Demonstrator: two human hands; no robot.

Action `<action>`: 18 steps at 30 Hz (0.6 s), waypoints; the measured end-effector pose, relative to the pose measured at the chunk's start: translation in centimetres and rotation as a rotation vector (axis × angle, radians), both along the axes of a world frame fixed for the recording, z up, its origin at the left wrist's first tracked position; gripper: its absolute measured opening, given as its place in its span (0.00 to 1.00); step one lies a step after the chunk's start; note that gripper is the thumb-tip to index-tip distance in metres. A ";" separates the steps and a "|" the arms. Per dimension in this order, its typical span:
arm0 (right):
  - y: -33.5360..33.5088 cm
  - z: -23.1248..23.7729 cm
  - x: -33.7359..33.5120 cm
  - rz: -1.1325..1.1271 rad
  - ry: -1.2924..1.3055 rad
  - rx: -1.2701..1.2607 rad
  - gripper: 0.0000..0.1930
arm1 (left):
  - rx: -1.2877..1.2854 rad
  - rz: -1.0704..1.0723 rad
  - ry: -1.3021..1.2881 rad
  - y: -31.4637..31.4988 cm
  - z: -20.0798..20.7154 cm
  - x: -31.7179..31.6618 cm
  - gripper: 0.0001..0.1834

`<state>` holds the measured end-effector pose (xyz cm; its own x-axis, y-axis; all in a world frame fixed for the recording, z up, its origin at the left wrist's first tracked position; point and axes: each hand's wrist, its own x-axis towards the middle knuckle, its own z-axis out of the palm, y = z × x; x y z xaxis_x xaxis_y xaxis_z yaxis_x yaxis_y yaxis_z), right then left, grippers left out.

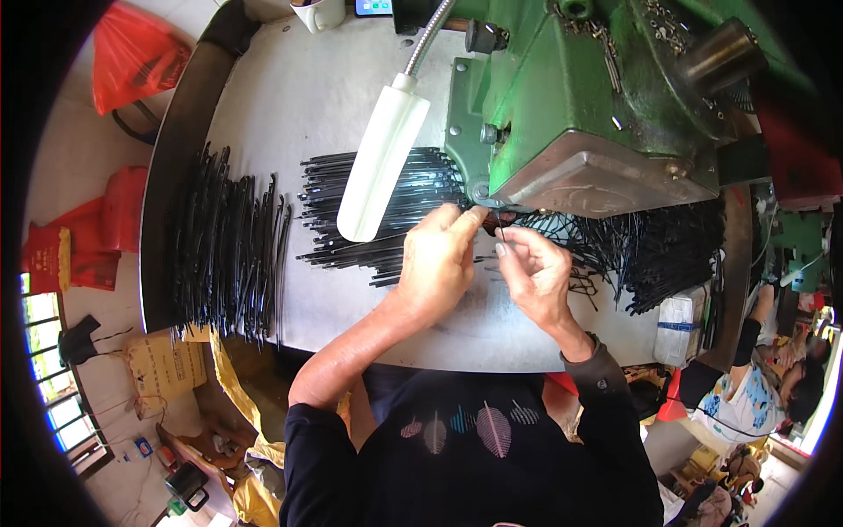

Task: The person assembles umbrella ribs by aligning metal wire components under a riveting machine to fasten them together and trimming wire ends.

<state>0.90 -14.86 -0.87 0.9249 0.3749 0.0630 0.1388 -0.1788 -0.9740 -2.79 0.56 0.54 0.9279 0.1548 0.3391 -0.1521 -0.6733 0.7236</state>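
Note:
My left hand [437,256] is closed at the front of a green machine [562,97], its fingertips pressed together close under the machine's lower edge. What they grip is hidden. Just to its right, my right hand [537,272] pinches a thin black rod [501,232] between thumb and forefinger. A row of thin black rods [369,189] lies sideways behind and left of my left hand. Beyond my right hand spreads a tangled heap of dark jointed rods [672,255].
Another bundle of black rods [233,255] lies at the table's left edge. A white lamp [384,162] on a bendy neck hangs over the metal table [272,105]. A white box [681,325] sits at the right, a mug [320,14] at the back. Another person [746,400] is far right.

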 end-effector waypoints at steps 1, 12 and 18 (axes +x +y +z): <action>0.0 -0.1 0.1 -0.023 0.073 0.043 0.06 | 0.045 -0.001 0.005 -0.1 0.1 0.1 0.17; 0.3 0.8 1.8 -0.071 0.134 0.068 0.05 | 0.025 -0.019 -0.080 -1.0 -0.4 2.8 0.06; 0.4 0.6 1.9 -0.081 0.141 0.090 0.05 | 0.002 -0.037 -0.010 -1.1 -0.4 3.0 0.07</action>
